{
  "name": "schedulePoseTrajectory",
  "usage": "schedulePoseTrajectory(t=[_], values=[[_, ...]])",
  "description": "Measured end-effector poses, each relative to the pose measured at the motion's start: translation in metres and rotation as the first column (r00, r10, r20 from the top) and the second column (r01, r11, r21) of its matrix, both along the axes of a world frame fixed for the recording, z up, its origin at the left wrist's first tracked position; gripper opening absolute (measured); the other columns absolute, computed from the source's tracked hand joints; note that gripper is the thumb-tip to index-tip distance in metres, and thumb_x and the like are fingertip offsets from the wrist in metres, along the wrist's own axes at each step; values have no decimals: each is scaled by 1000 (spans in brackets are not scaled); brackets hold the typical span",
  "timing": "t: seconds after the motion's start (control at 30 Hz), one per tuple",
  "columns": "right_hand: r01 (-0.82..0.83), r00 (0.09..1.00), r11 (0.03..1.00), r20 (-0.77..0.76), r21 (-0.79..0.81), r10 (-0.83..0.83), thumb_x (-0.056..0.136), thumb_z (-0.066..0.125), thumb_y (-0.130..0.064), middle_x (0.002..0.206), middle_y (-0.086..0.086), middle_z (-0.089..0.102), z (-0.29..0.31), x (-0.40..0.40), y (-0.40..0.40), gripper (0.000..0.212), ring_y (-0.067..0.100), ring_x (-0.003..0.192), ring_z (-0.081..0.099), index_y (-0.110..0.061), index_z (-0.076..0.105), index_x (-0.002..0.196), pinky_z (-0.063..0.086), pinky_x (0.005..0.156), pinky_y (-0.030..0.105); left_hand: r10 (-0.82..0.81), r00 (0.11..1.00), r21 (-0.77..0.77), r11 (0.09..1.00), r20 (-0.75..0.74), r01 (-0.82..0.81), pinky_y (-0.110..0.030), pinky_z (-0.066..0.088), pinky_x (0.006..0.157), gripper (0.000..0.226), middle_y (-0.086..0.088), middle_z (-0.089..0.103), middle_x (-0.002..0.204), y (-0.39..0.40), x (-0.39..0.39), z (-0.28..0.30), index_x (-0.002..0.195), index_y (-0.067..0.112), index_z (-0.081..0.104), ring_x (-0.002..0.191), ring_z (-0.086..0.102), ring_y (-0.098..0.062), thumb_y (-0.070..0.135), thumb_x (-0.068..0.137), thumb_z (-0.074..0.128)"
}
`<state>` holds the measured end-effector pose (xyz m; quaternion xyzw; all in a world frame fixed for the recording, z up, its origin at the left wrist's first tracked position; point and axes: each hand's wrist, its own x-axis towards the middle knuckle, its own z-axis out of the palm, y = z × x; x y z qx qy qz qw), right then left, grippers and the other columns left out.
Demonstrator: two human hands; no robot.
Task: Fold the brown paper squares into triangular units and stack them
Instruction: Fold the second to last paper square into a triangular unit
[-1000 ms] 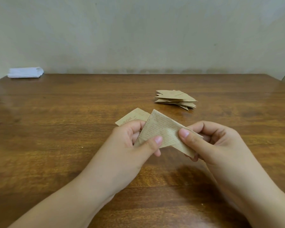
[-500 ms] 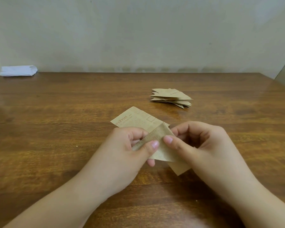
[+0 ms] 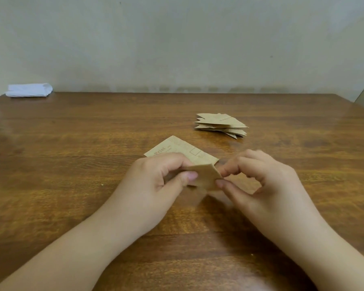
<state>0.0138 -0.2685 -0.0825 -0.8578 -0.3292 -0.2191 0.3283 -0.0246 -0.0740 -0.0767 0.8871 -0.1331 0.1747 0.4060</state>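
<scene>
A small folded brown paper piece (image 3: 206,176) is held just above the wooden table (image 3: 72,164) between both hands. My left hand (image 3: 156,185) pinches its left side between thumb and fingers. My right hand (image 3: 261,185) pinches its right edge with thumb and forefinger. Behind the hands a flat brown paper square (image 3: 181,151) with printed text lies on the table. Farther back to the right sits a stack of folded triangular units (image 3: 221,125).
A folded white cloth or paper (image 3: 28,90) lies at the table's far left corner against the pale wall. The table's far edge meets the wall, and its right corner shows at the upper right.
The wide triangle in my hands has been folded down into a much smaller piece. My hands have drawn closer together and lower, uncovering more of the flat square behind them.
</scene>
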Motion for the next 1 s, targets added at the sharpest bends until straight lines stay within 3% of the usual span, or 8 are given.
schedulePoseTrajectory(t=[0.13,0.2,0.27,0.53,0.7,0.8,0.87,1.0], values=[[25,984,988,181,-154,3,75,71,-12,85,-6,62,-4,7,-4,9,17,78,52,-19,70,81,42,66,25,-122,973,402,915,197,33,-25,44,82,25,15,67,94,11,5,-1,83,20,74,94,52,-10,27,83,50],[-18,991,970,124,-242,49,75,76,-9,85,-8,63,-7,8,-7,16,16,77,54,-23,70,81,43,64,27,-187,969,509,857,165,79,-29,40,84,27,16,66,94,15,5,0,82,23,74,94,47,-9,30,83,48],[-89,995,956,12,-279,96,76,73,-8,86,-12,63,-10,9,-10,20,9,79,52,-27,70,85,41,68,18,-235,967,562,815,96,143,-30,42,81,29,19,66,92,17,6,-2,81,29,73,91,47,-7,36,83,46],[-180,968,945,-218,-274,121,86,53,-8,88,-25,55,-7,4,-6,28,-7,92,48,-29,67,97,34,81,3,-255,963,504,823,-85,263,-27,47,89,25,23,68,97,20,11,-11,85,31,74,96,52,4,38,82,50],[-207,950,926,-289,-315,114,88,53,-11,103,-21,64,-7,2,-7,30,0,101,53,-34,70,97,37,84,7,-240,963,480,835,-124,270,-22,42,90,17,23,67,100,24,13,-6,88,30,76,100,49,5,26,79,63],[-233,943,913,-308,-335,128,83,45,-19,100,-20,62,-5,-1,-7,35,1,99,54,-36,71,99,41,83,11,-93,978,489,855,-185,174,-28,32,102,25,30,47,106,29,7,-2,95,45,70,110,36,-1,22,91,59],[-241,940,907,-315,-347,130,82,43,-20,97,-19,61,-4,-1,-6,37,3,97,54,-37,71,100,44,83,16,39,970,521,848,-242,96,-29,32,102,23,24,37,103,26,1,1,98,45,66,109,28,-8,29,93,51],[-253,936,918,-317,-304,153,80,49,-26,88,-16,59,-4,-2,-2,27,3,87,55,-35,72,91,42,73,13,106,977,579,815,-186,22,-26,14,102,30,18,45,96,5,-9,2,97,34,70,102,27,-5,39,94,40]])
